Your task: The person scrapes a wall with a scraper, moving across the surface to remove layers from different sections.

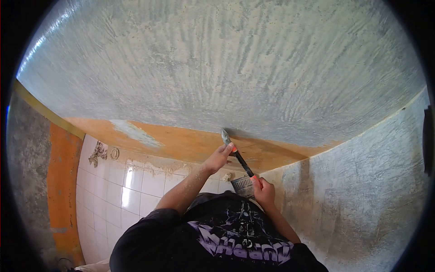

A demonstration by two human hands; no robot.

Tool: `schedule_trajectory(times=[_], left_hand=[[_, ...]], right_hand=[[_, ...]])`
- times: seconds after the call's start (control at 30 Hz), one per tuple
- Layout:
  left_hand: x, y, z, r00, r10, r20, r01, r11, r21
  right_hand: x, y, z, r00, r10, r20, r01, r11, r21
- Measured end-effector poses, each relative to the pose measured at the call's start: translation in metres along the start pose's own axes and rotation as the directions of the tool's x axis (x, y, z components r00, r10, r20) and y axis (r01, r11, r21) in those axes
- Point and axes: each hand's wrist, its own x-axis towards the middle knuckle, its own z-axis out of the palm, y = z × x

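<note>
A long-handled scraper [242, 162] with a black and orange handle slants between my two hands. Its metal head touches or nearly touches the wall [204, 68] where the grey scraped surface meets a band of orange paint [181, 140]. My left hand [219, 157] is closed round the handle just below the head, with dust on the forearm. Lower down, my right hand [263, 191] grips the orange end of the same handle. Above the orange band the wall is grey and streaked.
White floor tiles [152, 183] with dust and debris along the wall's foot. A crumpled cloth [97, 153] and a ring-shaped roll [114, 153] lie at the left. A dark grate [243, 185] is by my right hand. A grey side wall [353, 195] stands right, an orange-edged one [62, 177] left.
</note>
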Motion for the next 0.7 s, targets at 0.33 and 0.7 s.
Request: schedule_trajectory(times=[0.33,0.7], left_hand=[[0.004,0.010,0.028,0.992,-0.022,0.126,0.014,0.998,0.066],[0.013,0.001,0.013,0.986,0.027,0.162,-0.044,0.994,0.102]], right_hand=[[-0.015,0.021,-0.015,0.998,0.055,-0.031,-0.054,0.998,0.029],[-0.015,0.015,-0.007,0.998,0.044,-0.038,-0.043,0.999,0.015]])
